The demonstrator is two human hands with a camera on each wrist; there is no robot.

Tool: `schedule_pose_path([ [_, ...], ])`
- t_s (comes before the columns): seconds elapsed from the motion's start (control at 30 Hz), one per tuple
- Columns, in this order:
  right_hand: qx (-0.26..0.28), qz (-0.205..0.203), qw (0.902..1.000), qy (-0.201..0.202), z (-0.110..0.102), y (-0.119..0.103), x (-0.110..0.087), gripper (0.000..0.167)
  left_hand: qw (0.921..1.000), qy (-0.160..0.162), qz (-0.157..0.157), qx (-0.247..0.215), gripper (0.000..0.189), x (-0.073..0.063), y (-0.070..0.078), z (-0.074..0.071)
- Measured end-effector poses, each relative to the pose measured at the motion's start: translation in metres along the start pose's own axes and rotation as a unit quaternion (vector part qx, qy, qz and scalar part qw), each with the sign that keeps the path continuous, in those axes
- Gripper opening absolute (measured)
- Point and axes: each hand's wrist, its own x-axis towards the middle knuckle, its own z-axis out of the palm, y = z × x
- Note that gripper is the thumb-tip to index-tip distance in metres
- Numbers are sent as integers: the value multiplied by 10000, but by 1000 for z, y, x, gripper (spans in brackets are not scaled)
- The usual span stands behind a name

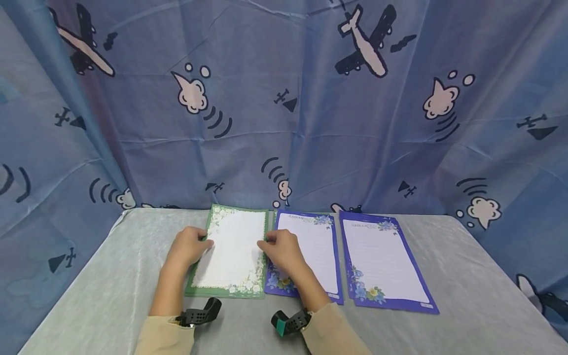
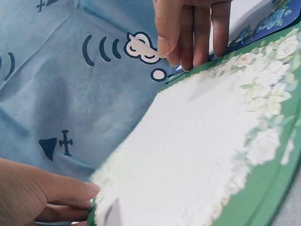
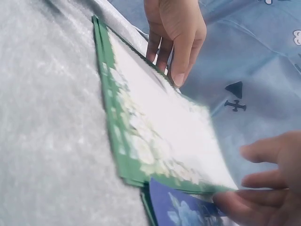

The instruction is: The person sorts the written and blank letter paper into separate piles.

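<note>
A stack of green-bordered floral paper (image 1: 232, 246) lies on the table's left half, its sheets slightly offset along the edge. At its left edge is my left hand (image 1: 188, 245), thumb over the top sheet and fingers at the outer side, pinching the edge. My right hand (image 1: 282, 250) is at the stack's right edge; in the right wrist view its thumb stands apart from the extended fingers (image 3: 265, 179), which touch the edge. Below that hand lies blue-bordered floral paper (image 1: 317, 256), partly hidden by my right forearm.
A second blue-bordered stack (image 1: 386, 261) lies farther right, slightly turned. Green edges show under the middle paper. A grey velvety cloth covers the table (image 1: 461, 276). Behind it hangs a blue curtain (image 1: 266, 88) with printed airplanes. Black wrist devices (image 1: 199, 314) sit near both sleeves.
</note>
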Motion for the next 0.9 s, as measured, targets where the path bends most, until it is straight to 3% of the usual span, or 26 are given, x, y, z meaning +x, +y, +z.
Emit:
schedule_pose_path([
  [0.1,-30,-1,10000,-81,-1,-1,1,28,10000,-25,63,12,40,-2,1,-3],
  [0.2,-55,-17,9999,-90,0,-1,0,23,9999,-48,88,34,37,-3,1,-5],
  [0.3,-57,-48,9999,-71,3,-1,-1,33,10000,-69,7,51,39,-2,-1,-5],
  [0.6,-174,-144,9997,-28,6,-1,-2,27,9999,-2,-114,8,44,1,-9,-2],
  [0.77,-72,-168,9998,-69,1,-3,-2,31,9997,48,-12,-235,49,2,-16,-1],
  [0.9,72,-166,9998,-9,-13,-2,-5,33,9996,-10,68,-279,51,3,-13,-1],
])
